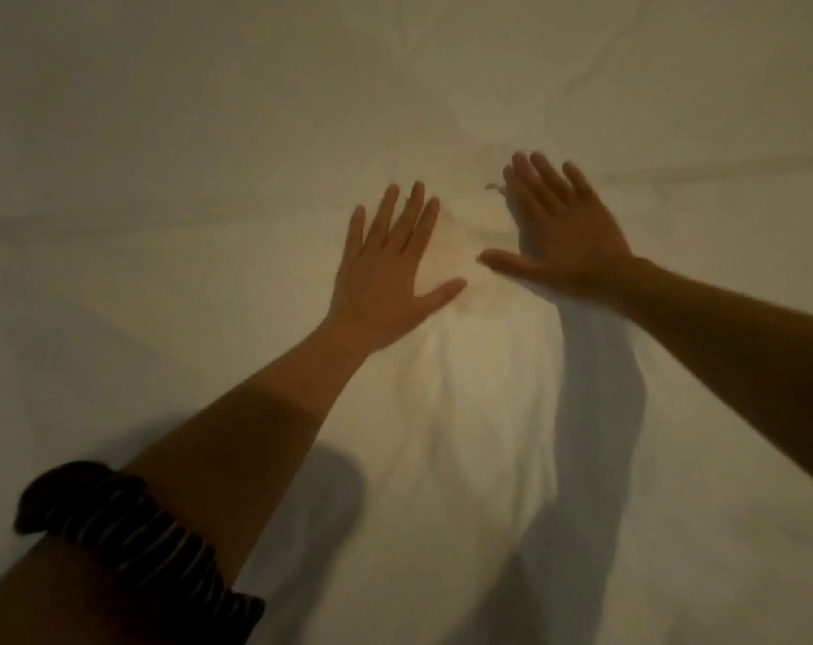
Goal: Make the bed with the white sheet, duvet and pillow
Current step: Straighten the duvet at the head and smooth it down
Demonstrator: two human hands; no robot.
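Note:
White bedding [186, 155] fills the whole head view; I cannot tell whether it is the sheet or the duvet. My left hand [390, 267] lies flat on it with fingers spread and straight, palm down. My right hand [558, 225] is flat too, fingers straight, a little farther away and to the right. Between the two hands the cloth bunches into wrinkles [470, 225], and soft folds [479, 402] run from there back toward me. No pillow is in view.
Long shallow creases [721, 174] cross the cloth to the right of my right hand. A dark striped sleeve cuff [134, 537] sits on my left upper arm at the lower left. No bed edge shows.

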